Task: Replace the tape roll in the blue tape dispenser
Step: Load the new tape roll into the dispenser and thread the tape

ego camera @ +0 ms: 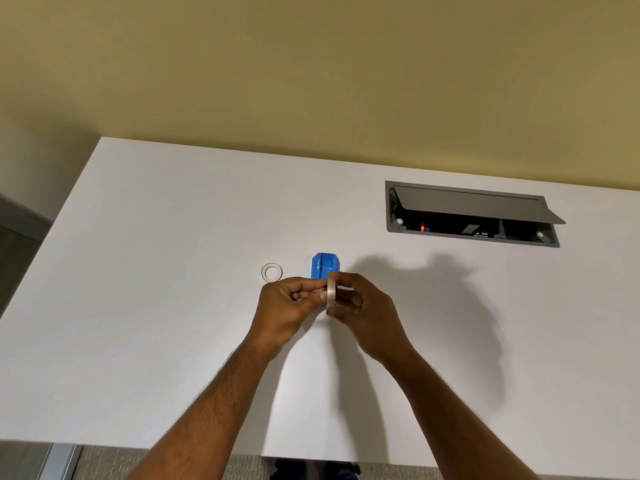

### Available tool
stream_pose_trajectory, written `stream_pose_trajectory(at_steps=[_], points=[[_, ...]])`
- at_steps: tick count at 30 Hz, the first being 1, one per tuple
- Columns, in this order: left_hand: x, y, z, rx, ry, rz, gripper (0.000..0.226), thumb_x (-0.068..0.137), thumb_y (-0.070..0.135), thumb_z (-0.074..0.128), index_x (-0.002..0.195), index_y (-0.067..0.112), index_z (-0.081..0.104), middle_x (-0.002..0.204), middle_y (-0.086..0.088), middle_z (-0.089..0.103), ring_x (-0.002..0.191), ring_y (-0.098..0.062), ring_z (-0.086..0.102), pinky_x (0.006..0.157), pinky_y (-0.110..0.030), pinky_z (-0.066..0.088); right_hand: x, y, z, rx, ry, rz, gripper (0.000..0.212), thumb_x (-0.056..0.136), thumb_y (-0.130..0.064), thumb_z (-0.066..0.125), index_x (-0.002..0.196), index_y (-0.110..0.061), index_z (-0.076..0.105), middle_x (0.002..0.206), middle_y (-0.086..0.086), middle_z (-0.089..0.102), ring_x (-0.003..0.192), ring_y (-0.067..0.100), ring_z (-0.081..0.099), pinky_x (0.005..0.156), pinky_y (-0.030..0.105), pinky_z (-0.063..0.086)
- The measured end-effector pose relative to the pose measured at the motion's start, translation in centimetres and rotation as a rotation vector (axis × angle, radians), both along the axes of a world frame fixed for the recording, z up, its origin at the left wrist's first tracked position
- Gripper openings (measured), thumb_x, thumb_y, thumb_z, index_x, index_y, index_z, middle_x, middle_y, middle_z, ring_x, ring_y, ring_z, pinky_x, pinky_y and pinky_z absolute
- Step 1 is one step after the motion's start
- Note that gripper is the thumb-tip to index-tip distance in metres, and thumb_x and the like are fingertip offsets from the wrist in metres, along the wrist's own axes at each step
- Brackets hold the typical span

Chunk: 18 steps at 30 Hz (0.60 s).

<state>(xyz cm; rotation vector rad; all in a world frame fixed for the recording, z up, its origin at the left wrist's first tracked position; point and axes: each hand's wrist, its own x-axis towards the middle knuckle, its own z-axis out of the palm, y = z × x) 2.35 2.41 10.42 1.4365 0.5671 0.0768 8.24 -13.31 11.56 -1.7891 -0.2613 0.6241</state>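
A blue tape dispenser (325, 266) stands on the white table (173, 306), just beyond my hands. Between both hands I hold a pale tape roll (331, 294) edge-on, a little above the table. My right hand (360, 308) grips the roll from the right side. My left hand (290, 304) pinches at its left face with thumb and fingertips. A small clear ring, an empty tape core (272, 272), lies flat on the table left of the dispenser. The near part of the dispenser is hidden behind my fingers.
A grey cable box (471, 214) with its lid half open is sunk into the table at the back right. A yellow wall (311, 81) rises behind the table. The table's near edge runs along the bottom of the view, floor below it.
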Motion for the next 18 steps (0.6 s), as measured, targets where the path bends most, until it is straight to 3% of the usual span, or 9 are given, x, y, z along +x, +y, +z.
stream_pose_trajectory(at_steps=[4,8,11,13,18], points=[[-0.1,0.0,-0.3,-0.022,0.013,0.012,0.023,0.079,0.007,0.081,0.102,0.008,0.079,0.090,-0.006,0.080,0.088,-0.021,0.077,0.079,-0.024,0.058,-0.1,0.1,-0.1,0.001,-0.025,-0.006,0.055,0.080,0.006,0.077,0.119,-0.032,0.066,0.115,-0.002,0.073,0.104,0.012,0.072,0.090,0.031,0.059],[-0.2,0.1,-0.7,0.041,0.021,-0.015,0.022,0.080,0.010,0.081,0.102,0.011,0.080,0.089,-0.004,0.080,0.086,-0.019,0.076,0.081,-0.024,0.059,0.0,0.2,-0.2,-0.012,-0.036,0.017,0.055,0.081,0.004,0.076,0.115,-0.036,0.063,0.114,-0.002,0.073,0.103,0.006,0.071,0.083,0.019,0.057],[0.1,0.1,-0.8,0.062,0.034,0.001,0.021,0.081,0.005,0.079,0.102,0.008,0.078,0.089,-0.007,0.080,0.083,-0.017,0.076,0.075,-0.020,0.058,0.3,0.3,-0.6,-0.040,0.019,0.051,0.054,0.085,0.003,0.073,0.124,-0.032,0.061,0.118,-0.005,0.072,0.105,0.001,0.070,0.084,0.012,0.053],[0.5,0.4,-1.1,0.102,0.048,0.006,0.024,0.082,0.001,0.076,0.104,0.010,0.077,0.091,-0.007,0.079,0.086,-0.019,0.076,0.078,-0.024,0.060,0.8,0.4,-0.9,-0.050,0.048,0.045,0.053,0.089,0.005,0.066,0.132,-0.026,0.059,0.119,-0.011,0.070,0.106,-0.002,0.069,0.084,0.010,0.052],[2.3,1.5,-1.9,0.232,0.058,0.005,0.030,0.084,0.000,0.071,0.110,0.014,0.076,0.095,0.001,0.077,0.085,-0.008,0.072,0.082,-0.019,0.057,2.9,1.1,-1.4,-0.225,-0.144,-0.112,0.027,0.096,-0.013,0.063,0.117,-0.027,0.069,0.108,-0.018,0.069,0.093,-0.016,0.063,0.076,0.001,0.046]])
